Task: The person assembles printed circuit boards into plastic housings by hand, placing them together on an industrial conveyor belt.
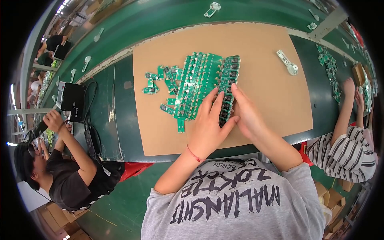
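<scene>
A long green circuit board panel [231,73] with a row of black components stands out at the right end of a group of flat green panels [196,86]. My left hand [210,126] reaches over its near part, fingers along the left side and thumb at the near end. Along the right edge lies my right hand [250,114], fingers together and thumb close to the left thumb. The panel's near part sits between both hands and is partly hidden by them. Several small loose circuit boards [152,76] are scattered left of the panels.
Brown cardboard [264,52] covers the green worktable [120,132]. A white handle-shaped part [287,63] lies on its right side; similar parts [212,9] sit on the green strip beyond. A person [74,160] works at left by a black device [74,100], another [340,148] at right near circuit boards [331,76].
</scene>
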{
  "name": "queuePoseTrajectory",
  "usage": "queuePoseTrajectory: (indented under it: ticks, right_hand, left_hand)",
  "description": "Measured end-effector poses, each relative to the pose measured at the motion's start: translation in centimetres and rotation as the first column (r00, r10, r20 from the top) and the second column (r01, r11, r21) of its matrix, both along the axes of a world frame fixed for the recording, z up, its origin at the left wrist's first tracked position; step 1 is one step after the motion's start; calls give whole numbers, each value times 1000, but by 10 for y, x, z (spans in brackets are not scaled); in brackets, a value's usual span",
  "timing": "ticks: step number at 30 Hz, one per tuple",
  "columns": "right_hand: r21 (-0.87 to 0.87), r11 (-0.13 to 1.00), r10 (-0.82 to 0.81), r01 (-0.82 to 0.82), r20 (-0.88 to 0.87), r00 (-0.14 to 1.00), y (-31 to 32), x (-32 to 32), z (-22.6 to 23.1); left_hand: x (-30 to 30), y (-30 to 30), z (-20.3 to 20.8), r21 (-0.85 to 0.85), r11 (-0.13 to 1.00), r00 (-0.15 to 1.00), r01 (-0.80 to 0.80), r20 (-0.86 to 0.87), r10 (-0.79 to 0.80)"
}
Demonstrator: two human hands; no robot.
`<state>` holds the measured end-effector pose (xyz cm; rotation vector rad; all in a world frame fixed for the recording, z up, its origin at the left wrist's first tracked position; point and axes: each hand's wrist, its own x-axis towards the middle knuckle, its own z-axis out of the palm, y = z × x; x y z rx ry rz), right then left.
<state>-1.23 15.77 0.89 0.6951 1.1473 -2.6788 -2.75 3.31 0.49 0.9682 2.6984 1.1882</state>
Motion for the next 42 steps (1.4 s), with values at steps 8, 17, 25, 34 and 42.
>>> queuePoseTrajectory:
  ticks: [8,17,25,34,42]
  right_hand:
    - [86,995,-55,55,0,998,2,0,-9]
    - [157,987,-32,38,-41,999,4,2,-6]
    - [81,994,-71,71,-1,997,9,5,-14]
    - [121,993,-8,7,7,1000,-1,7,-6]
    - [126,992,-14,25,-85,996,2,6,-10]
  left_hand:
    - [-7,-8,-9,403,902,826,-154,554,-107]
    - [-6,-8,-5,444,890,794,-102,575,-195]
    - [-18,-11,-12,391,885,891,-252,451,55]
    - [-9,-1,-4,126,992,976,-1,215,-27]
    - [-15,-10,-9,434,895,803,-103,568,-183]
